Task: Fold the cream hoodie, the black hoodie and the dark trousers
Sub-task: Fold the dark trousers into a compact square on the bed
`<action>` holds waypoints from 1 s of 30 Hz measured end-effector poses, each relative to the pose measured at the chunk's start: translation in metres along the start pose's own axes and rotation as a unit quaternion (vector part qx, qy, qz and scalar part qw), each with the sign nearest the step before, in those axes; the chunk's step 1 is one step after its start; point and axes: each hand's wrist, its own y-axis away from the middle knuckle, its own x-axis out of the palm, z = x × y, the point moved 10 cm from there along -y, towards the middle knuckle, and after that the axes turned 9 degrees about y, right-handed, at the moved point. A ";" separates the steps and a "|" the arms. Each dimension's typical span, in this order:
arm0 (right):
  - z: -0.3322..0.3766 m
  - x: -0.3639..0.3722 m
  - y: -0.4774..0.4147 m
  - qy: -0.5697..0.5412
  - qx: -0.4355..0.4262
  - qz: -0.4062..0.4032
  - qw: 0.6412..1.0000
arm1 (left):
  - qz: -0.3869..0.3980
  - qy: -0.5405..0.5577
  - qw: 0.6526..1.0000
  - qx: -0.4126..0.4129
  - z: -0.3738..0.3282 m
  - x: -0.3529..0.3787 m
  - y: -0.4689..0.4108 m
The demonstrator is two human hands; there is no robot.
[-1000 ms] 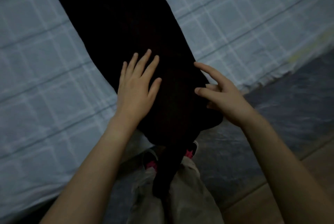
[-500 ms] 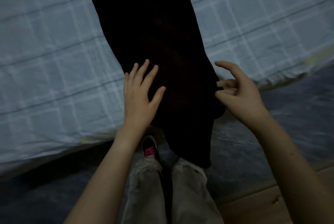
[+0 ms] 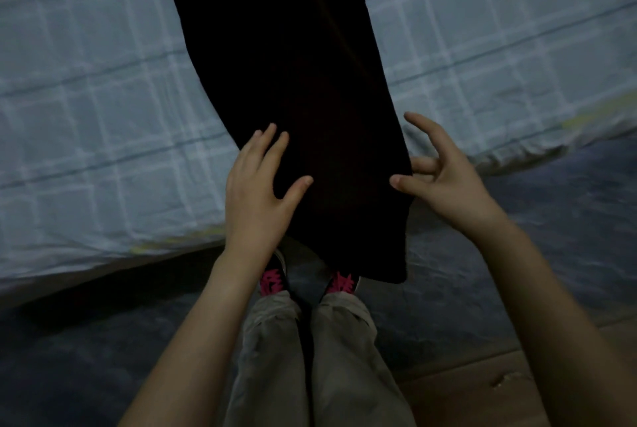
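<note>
Dark trousers point(image 3: 293, 82) lie lengthwise, centre frame, on the checked bed point(image 3: 86, 116), lower end hanging over the bed's edge twd the floor point(image 3: 551, 237). Left hand point(image 3: 256, 192) rests flat on the cloth, fingers straight. Right hand point(image 3: 444, 182), centre right, has its thumb on the side edge, other fingers spread & loose, gripping nothing. Risk: w/o a firm hold, the overhang's weight could drag the cloth off, or a one-sided tug could skew the fold.

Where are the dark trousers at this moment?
In the head view, the dark trousers run down the middle of the checked bed sheet, their near end hanging over the bed's edge between the left hand and right hand.
</note>
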 end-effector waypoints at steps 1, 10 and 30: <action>-0.006 0.001 -0.003 0.001 0.014 0.008 1.000 | 0.007 -0.004 1.000 -0.002 0.000 0.003 0.002; 0.036 -0.004 -0.006 0.365 -0.090 -0.114 0.919 | -0.095 0.047 0.993 -0.054 0.003 -0.025 -0.013; 0.140 0.063 -0.178 0.497 -0.273 -0.135 0.813 | -0.075 -0.257 0.956 0.117 -0.029 -0.035 -0.182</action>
